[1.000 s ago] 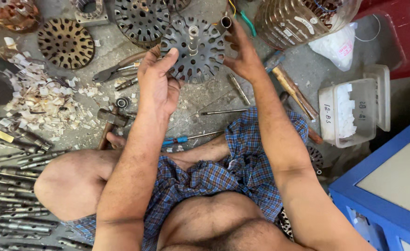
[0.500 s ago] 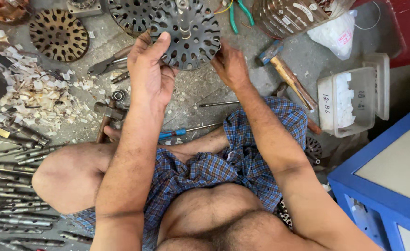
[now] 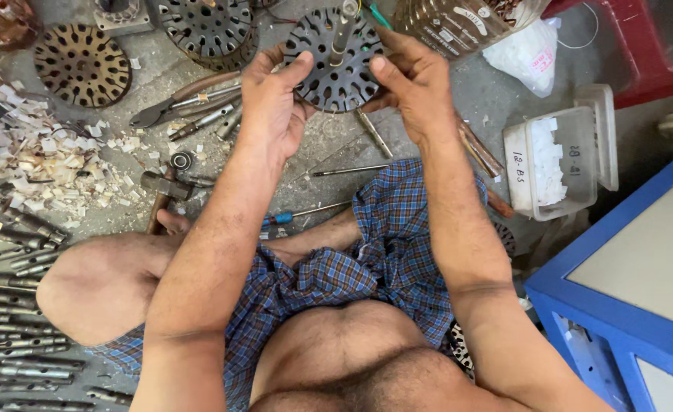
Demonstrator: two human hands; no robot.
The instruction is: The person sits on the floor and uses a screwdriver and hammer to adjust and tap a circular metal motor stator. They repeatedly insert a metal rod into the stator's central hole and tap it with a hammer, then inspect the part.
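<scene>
1. Sitting cross-legged on the concrete floor [image 3: 458, 114], you have the blue cabinet [image 3: 626, 297] well off to the right of the dark slotted disc that you hold, and nearer to you than it.
2. Your checked cloth [image 3: 382, 252] lies over your lap, on your side of the disc.
3. Your left hand [image 3: 271, 107] grips the disc's left rim, thumb laid over the face and fingers curled behind.
4. Your right hand [image 3: 413, 84] clamps the right rim the same way, so both hands are closed on the one disc, apart from each other across its width.
5. That dark slotted disc [image 3: 336, 65] is lifted just above the floor, tilted toward you, with a metal shaft [image 3: 342, 30] standing through its centre.
6. A clear plastic box [image 3: 561, 156] with white slips sits to the disc's right, beyond your right forearm.
7. A rusty slotted disc [image 3: 80, 65] lies well to its left, with a heap of pale paper scraps [image 3: 42, 160] below that.
8. Pliers [image 3: 183, 99] rest just left of the held disc.
9. A blue-handled screwdriver [image 3: 302, 215] lies below it, near your shin.
</scene>
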